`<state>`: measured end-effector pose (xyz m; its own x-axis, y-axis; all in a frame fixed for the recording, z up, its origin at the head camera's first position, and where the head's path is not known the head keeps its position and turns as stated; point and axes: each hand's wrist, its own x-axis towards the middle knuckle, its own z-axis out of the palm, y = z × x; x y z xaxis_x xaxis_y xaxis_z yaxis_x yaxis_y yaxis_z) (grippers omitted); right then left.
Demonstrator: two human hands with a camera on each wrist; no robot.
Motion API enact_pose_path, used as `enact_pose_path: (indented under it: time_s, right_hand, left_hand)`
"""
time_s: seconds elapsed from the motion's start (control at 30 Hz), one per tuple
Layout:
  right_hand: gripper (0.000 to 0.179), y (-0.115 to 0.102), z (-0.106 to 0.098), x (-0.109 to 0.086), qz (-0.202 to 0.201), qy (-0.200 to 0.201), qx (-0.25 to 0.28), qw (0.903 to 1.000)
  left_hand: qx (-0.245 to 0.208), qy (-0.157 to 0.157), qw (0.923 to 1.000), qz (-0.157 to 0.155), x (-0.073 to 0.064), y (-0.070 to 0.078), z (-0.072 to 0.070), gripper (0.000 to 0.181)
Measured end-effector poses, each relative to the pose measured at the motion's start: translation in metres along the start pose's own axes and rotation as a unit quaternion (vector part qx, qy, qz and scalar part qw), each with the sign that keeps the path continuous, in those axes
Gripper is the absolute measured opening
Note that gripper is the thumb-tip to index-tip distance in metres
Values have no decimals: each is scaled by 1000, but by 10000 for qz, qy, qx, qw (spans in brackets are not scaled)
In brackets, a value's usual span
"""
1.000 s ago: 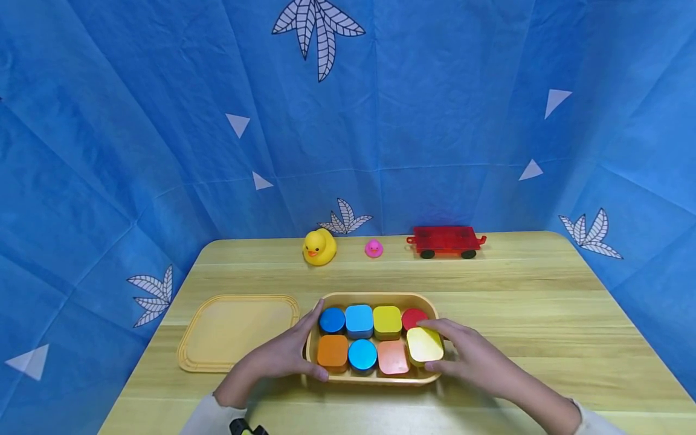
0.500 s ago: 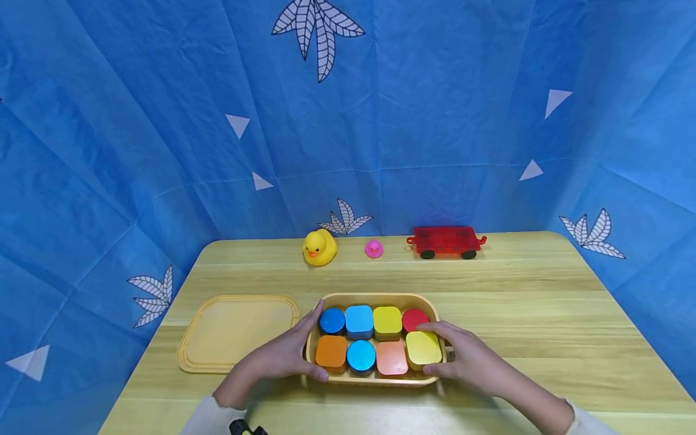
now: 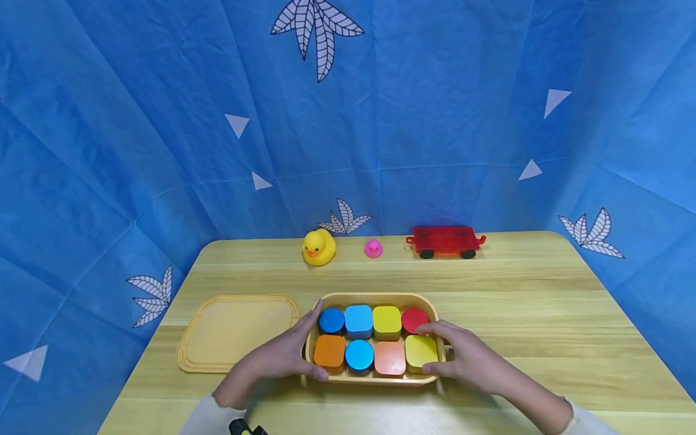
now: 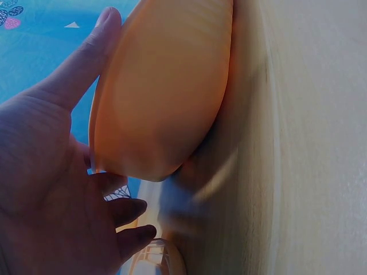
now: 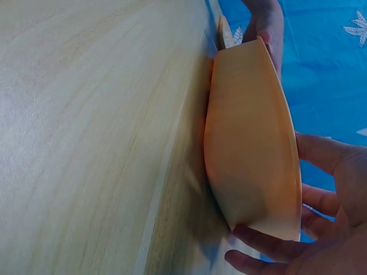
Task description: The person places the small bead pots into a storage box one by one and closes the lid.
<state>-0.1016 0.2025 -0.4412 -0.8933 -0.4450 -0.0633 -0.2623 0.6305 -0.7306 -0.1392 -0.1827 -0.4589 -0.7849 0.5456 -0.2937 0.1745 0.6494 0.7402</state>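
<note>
A tan plastic box [image 3: 375, 380] holds blocks in two rows. The back row has a dark blue round block [image 3: 331, 320], a light blue square one, a yellow square one and a red round one [image 3: 415, 319]. In front sit an orange square block [image 3: 329, 351], a blue round one, a pink square one and a light-yellow square block [image 3: 421, 352]. My left hand [image 3: 285, 352] grips the box's left end, thumb at the front corner. At the right end, my right hand [image 3: 467, 357] pinches the light-yellow block, thumb in front and index finger behind; other fingers hang outside the wall.
A flat tan lid [image 3: 239, 332] lies left of the box. Along the table's back edge stand a yellow rubber duck [image 3: 319, 247], a small pink duck [image 3: 373, 248] and a red toy wagon [image 3: 446, 241]. Blue cloth [image 3: 348, 133] surrounds the table behind and at both sides.
The light-yellow block has gone down and slightly left into the front right corner, with my right hand. The front row has shifted slightly left. My left hand stays put.
</note>
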Motion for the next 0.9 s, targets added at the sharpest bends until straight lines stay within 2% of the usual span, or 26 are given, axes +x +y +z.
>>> enact_pose_path:
  time_s: [0.27, 0.6, 0.9]
  right_hand:
    - [63, 0, 1, -1, -3, 51, 26, 10000]
    - [63, -5, 2, -7, -124, 312, -57, 9994]
    - [66, -12, -1, -11, -355, 699, -487, 9957]
  left_hand:
    - [-7, 3, 10000, -57, 0, 1, 0, 130]
    - [52, -27, 10000, -63, 1, 1, -1, 130]
    - [137, 46, 9999, 76, 0, 0, -1, 132]
